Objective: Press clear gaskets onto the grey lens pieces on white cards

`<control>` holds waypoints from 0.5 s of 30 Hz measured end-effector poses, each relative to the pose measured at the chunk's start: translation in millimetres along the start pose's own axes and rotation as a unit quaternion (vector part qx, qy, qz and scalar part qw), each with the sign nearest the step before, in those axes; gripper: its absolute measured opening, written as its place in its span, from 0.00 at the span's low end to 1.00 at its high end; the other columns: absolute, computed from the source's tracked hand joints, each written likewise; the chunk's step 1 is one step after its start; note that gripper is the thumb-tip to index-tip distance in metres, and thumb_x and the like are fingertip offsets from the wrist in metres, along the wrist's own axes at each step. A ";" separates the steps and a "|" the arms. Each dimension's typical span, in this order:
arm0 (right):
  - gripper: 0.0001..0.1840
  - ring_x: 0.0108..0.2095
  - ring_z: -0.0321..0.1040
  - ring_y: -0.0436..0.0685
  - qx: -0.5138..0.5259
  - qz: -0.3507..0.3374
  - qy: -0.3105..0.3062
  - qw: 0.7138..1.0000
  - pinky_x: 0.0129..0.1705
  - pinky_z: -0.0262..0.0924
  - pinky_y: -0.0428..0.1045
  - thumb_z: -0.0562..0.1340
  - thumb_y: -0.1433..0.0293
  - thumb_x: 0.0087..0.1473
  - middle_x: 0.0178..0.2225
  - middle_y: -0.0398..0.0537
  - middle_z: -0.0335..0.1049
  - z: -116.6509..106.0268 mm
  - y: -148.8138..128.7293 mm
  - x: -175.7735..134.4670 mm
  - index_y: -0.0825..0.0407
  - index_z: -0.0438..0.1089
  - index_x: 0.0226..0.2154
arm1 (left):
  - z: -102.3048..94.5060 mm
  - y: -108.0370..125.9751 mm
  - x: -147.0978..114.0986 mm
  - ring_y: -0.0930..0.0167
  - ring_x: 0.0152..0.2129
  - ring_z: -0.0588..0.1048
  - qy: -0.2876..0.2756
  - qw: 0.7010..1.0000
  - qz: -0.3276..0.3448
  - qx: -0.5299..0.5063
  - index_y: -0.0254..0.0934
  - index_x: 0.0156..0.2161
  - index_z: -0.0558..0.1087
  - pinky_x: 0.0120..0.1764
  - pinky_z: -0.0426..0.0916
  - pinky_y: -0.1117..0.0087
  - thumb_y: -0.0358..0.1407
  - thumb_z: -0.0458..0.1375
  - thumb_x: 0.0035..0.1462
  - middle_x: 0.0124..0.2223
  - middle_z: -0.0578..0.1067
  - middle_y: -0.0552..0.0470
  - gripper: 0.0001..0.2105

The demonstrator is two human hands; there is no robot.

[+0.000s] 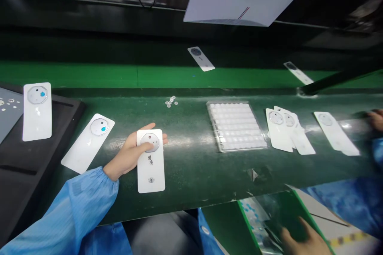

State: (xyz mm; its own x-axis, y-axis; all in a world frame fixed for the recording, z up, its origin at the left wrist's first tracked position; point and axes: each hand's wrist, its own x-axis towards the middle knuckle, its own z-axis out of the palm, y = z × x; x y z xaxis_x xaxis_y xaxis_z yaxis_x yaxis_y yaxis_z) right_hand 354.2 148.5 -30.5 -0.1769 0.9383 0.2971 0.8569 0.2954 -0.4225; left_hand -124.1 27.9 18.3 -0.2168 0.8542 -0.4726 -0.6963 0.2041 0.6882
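My left hand (128, 153) holds a flat white panel with rounded corners (151, 177), its thumb pressed on the grey round emblem near the top. Dark characters and a small mark run down the panel. To its left lie two similar white panels, one tilted on the bench (80, 151) and one at the edge of a black tray (37, 121), each with a blue spot in its emblem. Low on the right, my right hand (305, 239) is blurred and partly cut off by the frame, fingers apart above a green-edged bin (248, 223); I see nothing in it.
A clear tray of white round pieces (235, 125) sits mid-bench, with small clear discs (171, 101) to its left. More white panels (279, 131) lie to the right. Others rest on the green strip behind (201, 59). A co-worker's hand (376, 120) shows at far right.
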 end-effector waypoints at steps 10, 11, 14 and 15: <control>0.17 0.41 0.74 0.60 0.209 -0.295 -0.136 0.922 0.44 0.71 0.56 0.56 0.63 0.67 0.45 0.55 0.75 107.8 -232.5 114.1 0.48 0.77 0.50 | 1.0 -0.5 -1.9 0.51 0.53 0.78 -0.013 0.999 0.022 0.028 0.35 0.71 0.55 0.52 0.73 0.53 0.27 0.67 0.52 0.57 0.77 0.33 0.43; 0.18 0.41 0.74 0.60 0.196 -0.327 -0.146 0.913 0.45 0.70 0.56 0.55 0.64 0.68 0.46 0.56 0.73 123.2 -251.2 129.2 0.50 0.76 0.53 | 0.5 -1.4 -2.1 0.52 0.52 0.78 -0.015 0.999 0.028 0.022 0.35 0.71 0.54 0.52 0.72 0.53 0.27 0.67 0.52 0.56 0.77 0.33 0.44; 0.19 0.39 0.72 0.60 0.151 -0.371 -0.154 0.903 0.45 0.69 0.56 0.55 0.66 0.67 0.45 0.57 0.72 156.0 -284.1 155.9 0.53 0.76 0.53 | -2.1 -6.2 -1.7 0.54 0.50 0.80 -0.032 0.998 0.045 -0.001 0.36 0.72 0.52 0.54 0.71 0.53 0.25 0.67 0.50 0.52 0.80 0.35 0.46; 0.19 0.38 0.72 0.60 0.144 -0.378 -0.152 0.902 0.44 0.69 0.56 0.55 0.66 0.67 0.44 0.56 0.71 161.1 -287.2 157.6 0.53 0.77 0.52 | -3.3 -8.2 -1.2 0.54 0.50 0.80 -0.041 0.998 0.049 -0.007 0.36 0.72 0.51 0.54 0.71 0.53 0.24 0.67 0.50 0.51 0.81 0.35 0.47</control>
State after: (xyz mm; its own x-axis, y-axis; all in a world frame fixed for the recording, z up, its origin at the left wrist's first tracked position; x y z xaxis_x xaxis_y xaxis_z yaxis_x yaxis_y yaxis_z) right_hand 2.3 240.6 -0.4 -0.8200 0.4429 0.3626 0.2829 0.8642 -0.4161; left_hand -120.4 23.6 11.4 -0.2288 0.9059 -0.3565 -0.6840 0.1110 0.7210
